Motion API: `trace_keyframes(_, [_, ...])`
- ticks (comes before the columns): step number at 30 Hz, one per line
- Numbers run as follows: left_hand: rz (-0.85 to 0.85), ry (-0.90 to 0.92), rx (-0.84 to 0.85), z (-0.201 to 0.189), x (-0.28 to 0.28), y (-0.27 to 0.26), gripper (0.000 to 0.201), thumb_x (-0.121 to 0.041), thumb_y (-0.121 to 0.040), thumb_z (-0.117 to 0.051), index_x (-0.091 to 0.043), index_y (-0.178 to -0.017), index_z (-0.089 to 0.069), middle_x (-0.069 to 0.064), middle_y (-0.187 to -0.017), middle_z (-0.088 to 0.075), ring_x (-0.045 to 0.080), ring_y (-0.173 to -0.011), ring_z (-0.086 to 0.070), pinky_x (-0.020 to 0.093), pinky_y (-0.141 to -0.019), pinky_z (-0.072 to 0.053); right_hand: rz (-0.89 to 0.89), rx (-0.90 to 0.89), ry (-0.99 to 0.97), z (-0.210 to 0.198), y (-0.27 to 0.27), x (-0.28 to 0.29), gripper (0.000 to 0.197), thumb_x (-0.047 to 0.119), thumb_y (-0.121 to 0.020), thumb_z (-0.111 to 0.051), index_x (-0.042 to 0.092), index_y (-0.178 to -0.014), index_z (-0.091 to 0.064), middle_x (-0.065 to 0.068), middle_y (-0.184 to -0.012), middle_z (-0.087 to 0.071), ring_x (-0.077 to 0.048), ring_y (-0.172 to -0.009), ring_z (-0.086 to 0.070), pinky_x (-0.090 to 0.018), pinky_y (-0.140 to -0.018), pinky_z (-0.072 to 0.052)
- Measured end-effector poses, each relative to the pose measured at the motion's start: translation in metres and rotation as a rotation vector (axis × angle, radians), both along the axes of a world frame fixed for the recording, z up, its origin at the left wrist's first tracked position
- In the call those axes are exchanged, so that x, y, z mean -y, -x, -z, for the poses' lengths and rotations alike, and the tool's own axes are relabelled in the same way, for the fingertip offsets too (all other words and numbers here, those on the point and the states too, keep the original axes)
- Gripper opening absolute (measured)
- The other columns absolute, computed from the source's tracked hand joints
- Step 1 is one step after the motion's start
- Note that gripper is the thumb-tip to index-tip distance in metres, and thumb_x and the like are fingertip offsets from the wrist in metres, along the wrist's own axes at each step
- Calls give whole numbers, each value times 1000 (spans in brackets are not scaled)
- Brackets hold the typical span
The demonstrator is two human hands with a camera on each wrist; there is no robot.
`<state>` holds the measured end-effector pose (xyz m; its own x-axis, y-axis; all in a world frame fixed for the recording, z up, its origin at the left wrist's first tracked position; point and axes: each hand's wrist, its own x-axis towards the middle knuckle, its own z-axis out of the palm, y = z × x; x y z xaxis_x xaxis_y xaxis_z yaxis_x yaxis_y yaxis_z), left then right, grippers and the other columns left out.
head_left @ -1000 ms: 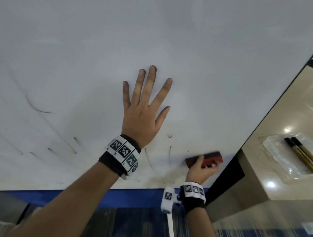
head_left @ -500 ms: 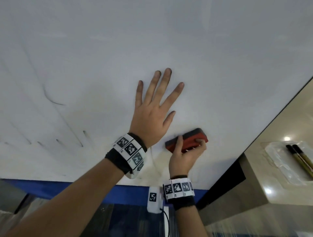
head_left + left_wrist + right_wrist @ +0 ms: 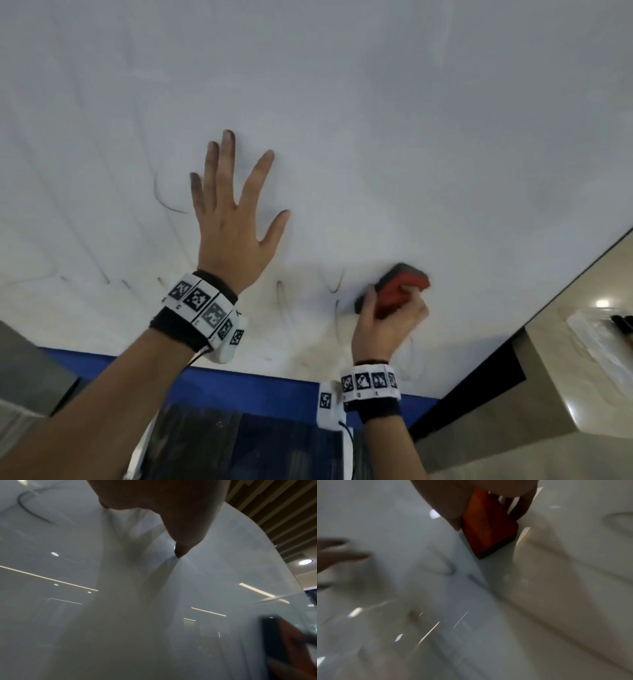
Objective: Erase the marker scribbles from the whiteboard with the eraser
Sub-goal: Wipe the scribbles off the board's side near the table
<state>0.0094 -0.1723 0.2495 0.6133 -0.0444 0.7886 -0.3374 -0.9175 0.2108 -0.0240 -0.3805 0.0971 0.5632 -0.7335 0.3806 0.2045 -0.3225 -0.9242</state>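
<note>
Soft, even, rather dim overhead light fills the head view, and the whiteboard (image 3: 342,102) looks flat grey-white with faint shadows beside each hand. A bright glare spot sits on the glossy counter (image 3: 582,359) at right. Straight edges bow toward the frame borders. Both wrist views are darker and motion-blurred: ceiling lamps reflect as streaks and dots in the board, the eraser (image 3: 488,524) is smeared, and the near hand is an unfocused silhouette.

No readable text; wristbands (image 3: 200,303) bear only coded squares.
</note>
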Motion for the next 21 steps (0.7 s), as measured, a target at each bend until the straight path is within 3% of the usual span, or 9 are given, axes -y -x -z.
trace_keyframes(2, [2,-11,-1,4,-1,-4,68,-45,-101,-60,-25,-160,-32,20,-170,-9,38,-159,-6,67,-124,-13,-126,-11,270,-10,0,-25,49,13,-82,-83,13,-121,-53,-18,-127,-44,-23,-113,-44,-28,-97,-39])
trace_keyframes(4, [7,-34,12,7,-5,-7,67,-45,-102,-59,-24,-160,-32,21,-170,-11,38,-159,-7,66,-124,-14,-113,-8,476,0,1,-20,45,18,-85,-81,18,-120,-54,-18,-129,-43,-28,-114,-44,-33,-96,-41])
trace_keyframes(6, [23,-62,16,9,-12,-8,67,-45,-102,-60,-25,-160,-32,20,-170,-12,37,-159,-9,65,-124,-15,13,0,381,11,0,4,45,18,-87,-78,17,-124,-53,-20,-128,-43,-32,-114,-46,-42,-96,-47])
trace_keyframes(8, [29,-94,6,10,-17,-7,69,-43,-101,-60,-25,-161,-30,19,-170,-11,36,-159,-9,65,-124,-15,171,43,85,10,-1,18,48,14,-88,-75,13,-129,-51,-23,-124,-44,-34,-111,-49,-49,-94,-49])
trace_keyframes(11, [36,-71,-34,11,-9,-4,72,-41,-100,-60,-27,-162,-26,19,-171,-7,36,-159,-4,64,-125,-11,213,36,4,4,-8,-14,50,9,-88,-75,12,-131,-49,-25,-125,-45,-32,-112,-47,-35,-94,-43])
trace_keyframes(13, [50,-35,-41,13,-4,-3,70,-39,-100,-61,-28,-161,-28,19,-171,-6,36,-160,-3,64,-125,-11,36,3,276,10,-5,-49,51,7,-84,-78,17,-126,-52,-25,-129,-47,-34,-115,-45,-34,-98,-40])
trace_keyframes(15, [62,-37,-23,14,-7,-4,69,-36,-100,-62,-27,-160,-31,19,-171,-10,36,-159,-6,64,-124,-15,-142,-45,644,27,2,-70,46,8,-82,-79,26,-119,-58,-19,-127,-49,-38,-112,-48,-47,-96,-47])
trace_keyframes(17, [63,-82,4,16,-16,-6,67,-39,-100,-62,-28,-160,-33,19,-170,-13,34,-159,-11,62,-124,-18,-186,-45,856,31,2,-66,38,11,-83,-79,30,-112,-65,-14,-124,-48,-36,-107,-48,-53,-90,-50])
trace_keyframes(21, [26,-144,34,21,-41,-11,65,-48,-102,-58,-31,-159,-33,18,-169,-17,33,-158,-14,60,-125,-16,-22,79,578,-6,-5,-50,36,7,-82,-80,23,-112,-68,-15,-124,-46,-35,-109,-47,-45,-91,-48])
